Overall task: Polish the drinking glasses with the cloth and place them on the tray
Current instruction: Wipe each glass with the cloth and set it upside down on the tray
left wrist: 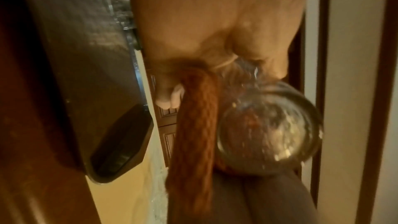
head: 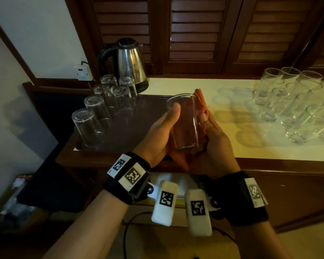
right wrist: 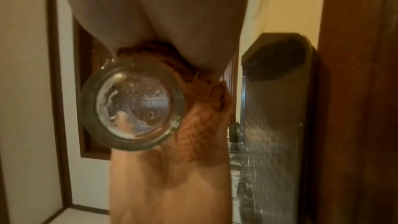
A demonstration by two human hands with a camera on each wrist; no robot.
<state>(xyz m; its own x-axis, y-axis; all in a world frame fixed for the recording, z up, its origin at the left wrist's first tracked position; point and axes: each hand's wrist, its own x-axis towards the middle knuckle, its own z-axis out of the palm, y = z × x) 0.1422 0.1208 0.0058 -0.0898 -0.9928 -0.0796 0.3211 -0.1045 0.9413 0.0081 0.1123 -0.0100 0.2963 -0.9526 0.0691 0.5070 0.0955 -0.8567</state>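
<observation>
I hold a tall clear glass (head: 185, 124) tilted over the front edge of the dark tray (head: 150, 109), its rim pointing away from me. My left hand (head: 163, 131) grips the glass from the left, thumb lying near the rim. My right hand (head: 217, 139) presses an orange cloth (head: 201, 101) against the glass's right side, thumb on the cloth. The left wrist view shows the glass's round base (left wrist: 269, 129) and the cloth (left wrist: 193, 134) hanging beside it. In the right wrist view the base (right wrist: 132, 106) sits between both hands with the cloth (right wrist: 204, 125) bunched to its right.
Several glasses (head: 101, 113) stand upside down on the tray's left part. A steel kettle (head: 128, 62) stands behind them by a wall socket. Several upright glasses (head: 297, 101) crowd the cream counter (head: 232, 146) at the right. Louvred wooden doors rise behind.
</observation>
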